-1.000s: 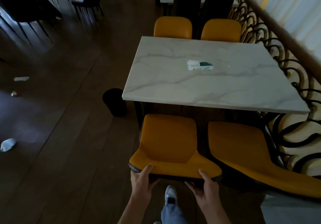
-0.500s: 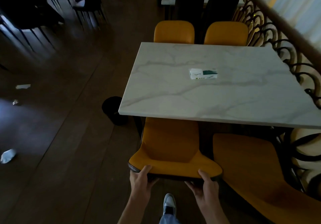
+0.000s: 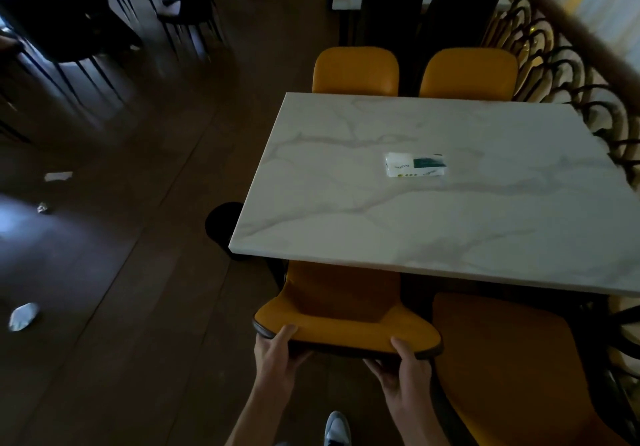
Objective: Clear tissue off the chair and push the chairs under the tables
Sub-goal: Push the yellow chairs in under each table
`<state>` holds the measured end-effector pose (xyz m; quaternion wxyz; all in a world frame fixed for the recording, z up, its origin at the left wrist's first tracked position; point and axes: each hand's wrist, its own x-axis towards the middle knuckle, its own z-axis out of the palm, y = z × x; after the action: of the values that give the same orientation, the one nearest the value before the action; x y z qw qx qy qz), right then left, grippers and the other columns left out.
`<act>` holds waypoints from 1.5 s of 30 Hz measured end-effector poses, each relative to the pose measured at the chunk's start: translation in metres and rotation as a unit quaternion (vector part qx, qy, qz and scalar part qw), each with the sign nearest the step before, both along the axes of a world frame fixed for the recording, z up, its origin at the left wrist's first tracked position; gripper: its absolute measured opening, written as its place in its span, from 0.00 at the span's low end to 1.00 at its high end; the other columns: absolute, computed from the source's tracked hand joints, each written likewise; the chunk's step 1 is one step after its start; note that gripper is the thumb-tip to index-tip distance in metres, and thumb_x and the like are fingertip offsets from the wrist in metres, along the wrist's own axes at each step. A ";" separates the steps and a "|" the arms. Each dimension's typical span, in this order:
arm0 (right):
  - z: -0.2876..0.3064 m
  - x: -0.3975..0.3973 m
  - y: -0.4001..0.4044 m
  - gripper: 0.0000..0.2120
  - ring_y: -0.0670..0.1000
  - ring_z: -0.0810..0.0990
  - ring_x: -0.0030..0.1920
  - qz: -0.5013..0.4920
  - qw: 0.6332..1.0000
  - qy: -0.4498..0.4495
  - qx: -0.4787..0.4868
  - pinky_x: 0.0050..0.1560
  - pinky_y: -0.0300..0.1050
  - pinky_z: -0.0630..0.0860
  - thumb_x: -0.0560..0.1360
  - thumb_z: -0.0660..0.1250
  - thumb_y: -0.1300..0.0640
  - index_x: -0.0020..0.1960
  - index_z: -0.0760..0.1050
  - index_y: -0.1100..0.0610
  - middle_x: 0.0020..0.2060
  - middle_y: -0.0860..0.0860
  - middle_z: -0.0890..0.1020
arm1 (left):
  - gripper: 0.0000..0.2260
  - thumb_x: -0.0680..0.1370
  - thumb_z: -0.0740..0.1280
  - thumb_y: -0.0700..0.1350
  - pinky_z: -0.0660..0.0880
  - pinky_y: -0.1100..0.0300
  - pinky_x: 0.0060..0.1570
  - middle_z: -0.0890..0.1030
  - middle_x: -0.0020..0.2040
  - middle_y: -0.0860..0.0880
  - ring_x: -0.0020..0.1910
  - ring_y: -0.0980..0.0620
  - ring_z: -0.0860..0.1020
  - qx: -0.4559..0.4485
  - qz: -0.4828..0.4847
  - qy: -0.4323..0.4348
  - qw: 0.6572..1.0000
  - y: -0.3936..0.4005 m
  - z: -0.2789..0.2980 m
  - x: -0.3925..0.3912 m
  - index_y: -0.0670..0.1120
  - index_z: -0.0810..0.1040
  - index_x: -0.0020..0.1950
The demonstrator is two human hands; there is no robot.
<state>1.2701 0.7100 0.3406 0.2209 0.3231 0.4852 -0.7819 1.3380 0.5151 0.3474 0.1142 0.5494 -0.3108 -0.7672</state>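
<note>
The white rectangular marble-look desk (image 3: 433, 210) is showing a smooth, softly glossy top with grey veins. On it, a small white-and-green packet (image 3: 415, 164) is looking like shiny plastic wrap. The mustard-yellow chair (image 3: 346, 310) at the desk's near edge is wearing matt, leather-like upholstery with dark piping. The dark brown plank floor (image 3: 138, 307) is gleaming faintly, like polished wood.

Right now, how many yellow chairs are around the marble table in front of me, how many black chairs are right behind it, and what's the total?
Yellow chairs at the marble table: 4 — one held by both hands, one beside it, two on the far side
Black chairs directly behind: 2
Total: 6
</note>
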 end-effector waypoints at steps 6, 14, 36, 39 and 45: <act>0.007 -0.034 -0.011 0.19 0.65 0.77 0.57 -0.020 0.997 -0.070 -0.037 0.50 0.65 0.80 0.75 0.69 0.61 0.64 0.73 0.52 0.59 0.60 0.76 | 0.23 0.74 0.73 0.37 0.82 0.45 0.36 0.77 0.59 0.39 0.56 0.37 0.79 0.008 -0.005 -0.006 1.000 -0.009 0.003 -0.024 0.48 0.71 0.65; 0.009 -0.053 -0.022 0.19 0.65 0.78 0.58 -0.015 0.997 -0.049 -0.062 0.45 0.61 0.82 0.75 0.69 0.62 0.64 0.73 0.53 0.61 0.60 0.76 | 0.20 0.75 0.71 0.36 0.82 0.45 0.37 0.76 0.60 0.38 0.58 0.38 0.78 0.014 -0.013 0.019 1.000 -0.022 0.006 -0.044 0.46 0.70 0.65; 0.009 -0.087 -0.042 0.20 0.64 0.78 0.58 0.002 0.997 -0.039 -0.065 0.48 0.63 0.80 0.76 0.69 0.61 0.66 0.71 0.58 0.59 0.63 0.76 | 0.18 0.75 0.73 0.38 0.82 0.46 0.35 0.77 0.60 0.39 0.57 0.39 0.79 -0.004 -0.008 0.027 1.000 -0.045 -0.003 -0.082 0.47 0.71 0.62; 0.011 -0.089 -0.043 0.18 0.62 0.80 0.54 0.013 0.997 -0.039 -0.060 0.47 0.61 0.81 0.76 0.69 0.59 0.65 0.72 0.60 0.56 0.63 0.77 | 0.19 0.75 0.74 0.39 0.83 0.44 0.37 0.77 0.61 0.39 0.58 0.38 0.78 -0.008 -0.010 0.020 1.000 -0.047 -0.006 -0.082 0.47 0.71 0.62; 0.015 -0.091 -0.036 0.20 0.65 0.80 0.56 0.072 0.995 -0.063 0.008 0.48 0.61 0.80 0.75 0.71 0.52 0.63 0.71 0.57 0.59 0.64 0.75 | 0.23 0.74 0.75 0.43 0.82 0.38 0.44 0.75 0.63 0.39 0.59 0.38 0.78 -0.011 -0.054 0.021 0.998 -0.049 -0.003 -0.078 0.49 0.70 0.65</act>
<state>1.1788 0.6740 0.3561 0.3048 0.3377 0.4982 -0.7381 1.2598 0.4665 0.3446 0.0846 0.5146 -0.3458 -0.7800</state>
